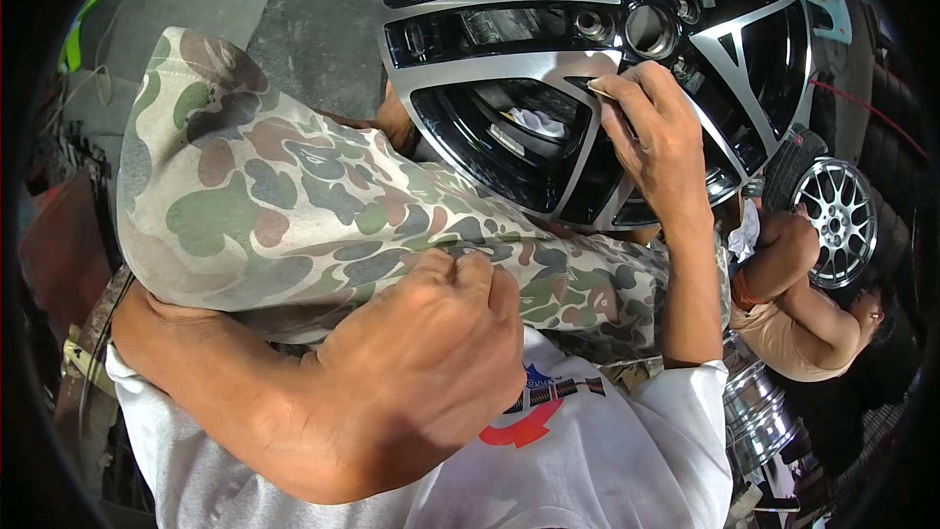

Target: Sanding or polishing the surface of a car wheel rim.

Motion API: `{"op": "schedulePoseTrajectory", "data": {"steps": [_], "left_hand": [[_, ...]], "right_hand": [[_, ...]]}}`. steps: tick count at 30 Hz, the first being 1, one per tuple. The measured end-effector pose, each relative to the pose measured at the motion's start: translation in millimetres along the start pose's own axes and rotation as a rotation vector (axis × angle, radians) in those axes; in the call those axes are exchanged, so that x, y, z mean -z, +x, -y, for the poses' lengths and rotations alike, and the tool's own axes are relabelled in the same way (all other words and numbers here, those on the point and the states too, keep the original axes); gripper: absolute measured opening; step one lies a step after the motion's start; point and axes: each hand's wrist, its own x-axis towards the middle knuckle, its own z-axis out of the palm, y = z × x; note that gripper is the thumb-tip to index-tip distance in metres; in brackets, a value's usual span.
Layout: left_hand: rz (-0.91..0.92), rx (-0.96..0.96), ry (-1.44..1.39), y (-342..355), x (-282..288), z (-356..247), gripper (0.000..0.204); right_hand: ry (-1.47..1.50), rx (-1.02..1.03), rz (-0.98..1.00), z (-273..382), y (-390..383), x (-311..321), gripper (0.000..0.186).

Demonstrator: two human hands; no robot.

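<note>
My left hand (pixel 431 333) is closed over my camouflage-covered leg (pixel 245 186) in the lower middle, its fingertips hidden. My right hand (pixel 651 137) pinches a small, thin, pale piece (pixel 599 87) against a spoke of a black and silver alloy wheel (pixel 470 69). The wheel fills the upper middle, with its round hub bore (pixel 646 29) above my right fingers.
Another person (pixel 803 333) crouches at the right beside a silver mesh wheel (pixel 832 220) and a tire (pixel 788 167). Stacked chrome rims (pixel 754 411) sit at lower right. Grey ground (pixel 284 10) lies at upper left; a reddish panel (pixel 69 255) stands at far left.
</note>
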Motion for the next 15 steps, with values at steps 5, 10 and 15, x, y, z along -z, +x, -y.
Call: {"op": "schedulePoseTrajectory", "data": {"steps": [5, 10, 15], "left_hand": [[-0.033, 0.007, -0.013, 1, -3, 2, 0.020], [-0.016, 0.031, -0.009, -2, -1, -1, 0.019], [0.021, -0.006, -0.016, -2, -4, 2, 0.019]], "right_hand": [[0.014, -0.042, -0.006, 11, 4, -2, 0.026], [0.153, -0.318, -0.241, 19, -14, 12, 0.014], [0.159, -0.295, -0.266, 23, -28, -8, 0.019]]}}
